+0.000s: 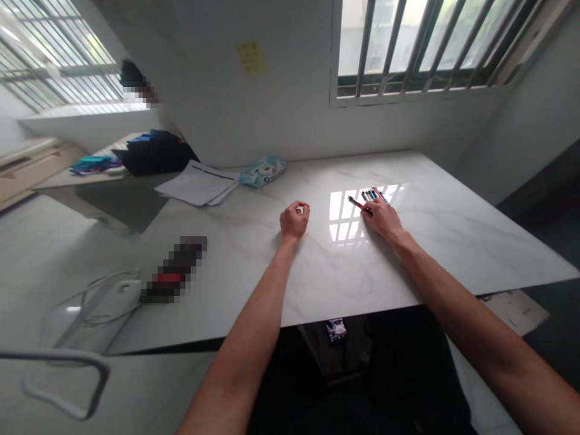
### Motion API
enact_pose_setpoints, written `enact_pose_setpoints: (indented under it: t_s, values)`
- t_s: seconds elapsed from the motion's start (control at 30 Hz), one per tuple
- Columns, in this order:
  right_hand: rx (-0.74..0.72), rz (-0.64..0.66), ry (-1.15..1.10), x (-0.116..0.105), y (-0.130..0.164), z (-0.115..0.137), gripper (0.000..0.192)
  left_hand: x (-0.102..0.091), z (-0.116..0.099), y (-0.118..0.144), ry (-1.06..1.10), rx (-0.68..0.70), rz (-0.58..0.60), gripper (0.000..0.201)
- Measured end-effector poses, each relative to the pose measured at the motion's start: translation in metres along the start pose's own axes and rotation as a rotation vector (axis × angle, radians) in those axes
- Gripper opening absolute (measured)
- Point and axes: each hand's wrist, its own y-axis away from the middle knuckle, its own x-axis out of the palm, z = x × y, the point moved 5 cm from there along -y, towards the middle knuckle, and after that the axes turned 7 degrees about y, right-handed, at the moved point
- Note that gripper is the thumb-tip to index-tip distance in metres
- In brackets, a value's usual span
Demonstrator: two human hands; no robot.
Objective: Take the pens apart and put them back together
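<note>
Fingers [368, 209] of my right hand [384, 219] lie stretched forward and flat, their tips resting on a thin red pen with a dark tip [357, 203]; I cannot tell whether they pinch it or merely press it to the surface. That pen lies at the near left edge of a small row of slim coloured pens [374, 194], red, green and dark ones side by side, which sits just beyond my fingertips in the bright patch of reflected window light. My left hand [293, 220] is curled into a loose fist, thumb against the forefinger, knuckles resting on the tabletop, and I see nothing inside it; it sits well apart from the pens, to their left. Both forearms reach out over the glossy white marble-patterned table [453, 235]. Farther left on the table I see a loose stack of printed white paper sheets [197, 183], and just beside it a pale blue soft pack of wipes [261, 171]. Beyond those, on a lower beige desk [90, 202], stands a dark blue-black fabric bag [154, 152]. A yellow sticky note [251, 57] clings to the white wall, left of the barred window [421, 42].
</note>
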Motion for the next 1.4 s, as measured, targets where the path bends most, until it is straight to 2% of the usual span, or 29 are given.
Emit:
enact_pose_setpoints:
  t_s: [0.2, 0.3, 0.37, 0.47, 0.57, 0.67, 0.73, 0.83, 0.93, 1.03, 1.17, 1.3, 1.4]
  values:
    - [0.066, -0.056, -0.063, 0.002, -0.002, -0.01, 0.026, 0.004, 0.0, 0.001, -0.025, 0.031, 0.0, 0.019]
    - [0.051, -0.11, -0.086, -0.005, -0.001, -0.006, 0.022, 0.008, -0.003, 0.002, -0.032, 0.064, 0.015, 0.018]
    - [0.041, -0.196, -0.154, -0.017, -0.002, 0.001, 0.021, 0.009, -0.011, 0.004, -0.034, 0.125, 0.026, 0.019]
    - [-0.006, -0.28, -0.331, -0.033, -0.01, 0.019, 0.022, 0.004, -0.033, 0.009, -0.037, 0.297, -0.002, 0.029]
    - [-0.102, -0.217, -0.501, -0.033, -0.027, 0.046, 0.018, -0.004, -0.053, 0.015, -0.034, 0.411, -0.031, 0.049]
    - [-0.134, -0.077, -0.786, -0.017, -0.043, 0.071, 0.019, -0.005, -0.062, 0.018, -0.062, 0.49, 0.026, 0.061]
    - [-0.118, -0.009, -1.012, -0.003, -0.048, 0.083, 0.032, 0.0, -0.06, 0.018, -0.071, 0.511, 0.107, 0.062]
    - [-0.048, 0.049, -1.212, 0.016, -0.043, 0.089, 0.051, 0.011, -0.049, 0.017, -0.018, 0.485, 0.225, 0.047]
    - [0.032, 0.057, -1.147, 0.026, -0.034, 0.084, 0.057, 0.018, -0.041, 0.016, 0.025, 0.449, 0.252, 0.031]
    - [0.048, 0.009, -0.961, 0.025, -0.03, 0.076, 0.064, 0.019, -0.041, 0.016, 0.019, 0.428, 0.248, 0.028]
    - [0.055, 0.026, -0.948, 0.024, -0.031, 0.073, 0.071, 0.021, -0.046, 0.02, -0.003, 0.419, 0.287, 0.028]
    - [-0.012, 0.027, -0.913, 0.021, -0.031, 0.078, 0.071, 0.021, -0.051, 0.024, -0.085, 0.383, 0.307, 0.031]
    - [-0.083, -0.031, -0.87, 0.015, -0.03, 0.08, 0.067, 0.022, -0.051, 0.026, -0.172, 0.333, 0.344, 0.038]
